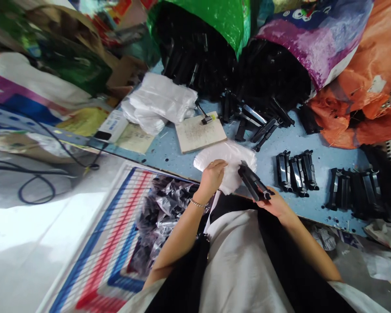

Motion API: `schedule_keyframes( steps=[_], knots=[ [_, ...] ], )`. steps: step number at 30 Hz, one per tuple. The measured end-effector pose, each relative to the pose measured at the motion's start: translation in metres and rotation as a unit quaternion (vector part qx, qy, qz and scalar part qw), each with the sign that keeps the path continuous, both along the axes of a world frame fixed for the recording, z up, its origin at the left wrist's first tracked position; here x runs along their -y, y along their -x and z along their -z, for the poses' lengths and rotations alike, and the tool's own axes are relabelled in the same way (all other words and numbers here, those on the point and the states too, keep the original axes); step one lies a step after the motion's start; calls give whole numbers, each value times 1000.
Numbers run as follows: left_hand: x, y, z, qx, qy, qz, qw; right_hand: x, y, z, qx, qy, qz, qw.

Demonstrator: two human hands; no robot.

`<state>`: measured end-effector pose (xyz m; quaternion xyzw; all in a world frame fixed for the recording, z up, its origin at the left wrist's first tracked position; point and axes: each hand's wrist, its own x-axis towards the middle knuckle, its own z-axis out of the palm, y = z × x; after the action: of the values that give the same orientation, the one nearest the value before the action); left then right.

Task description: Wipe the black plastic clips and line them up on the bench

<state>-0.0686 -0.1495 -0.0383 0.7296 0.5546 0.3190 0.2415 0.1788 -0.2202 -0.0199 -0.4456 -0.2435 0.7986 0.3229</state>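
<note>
My right hand [274, 203] is closed around a bundle of long black plastic parts [252, 180], held just above the near edge of the blue table [326, 152]. My left hand [214, 174] pinches the top sheet of a stack of thin clear plastic bags [226, 158] lying on the table right in front of me. The black bundle's far end rests over the bags' right side.
Groups of black parts [296, 169] [355, 187] stand to the right. Open sacks [195, 52] [273, 74] spill more black parts at the back. A wooden block [200, 132] and white bags [159, 102] lie nearby. A striped sack of bagged parts [163, 213] sits lower left.
</note>
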Motion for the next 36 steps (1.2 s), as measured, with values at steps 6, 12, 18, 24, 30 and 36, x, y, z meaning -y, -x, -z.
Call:
schedule_keyframes(
  steps=[6, 12, 18, 24, 30, 36],
  knots=[
    [20, -15, -8, -30, -98, 76, 992, -14, 13, 15, -242, 143, -2, 960],
    [54, -32, -26, 31, -109, 149, 982, -21, 20, 20, -128, 50, 40, 990],
    [50, -27, -37, 44, -125, 99, 986, -10, 15, 8, -120, 6, 15, 993],
    [60, -37, -37, 37, -139, 193, 971, -14, 26, -4, 108, -144, 42, 983],
    [77, -37, -52, 31, -119, 214, 969, 0, 19, -40, 386, -328, -82, 858],
    [111, 70, -91, -58, 69, 218, 972, -18, -29, -54, 550, -366, -92, 745]
  ],
)
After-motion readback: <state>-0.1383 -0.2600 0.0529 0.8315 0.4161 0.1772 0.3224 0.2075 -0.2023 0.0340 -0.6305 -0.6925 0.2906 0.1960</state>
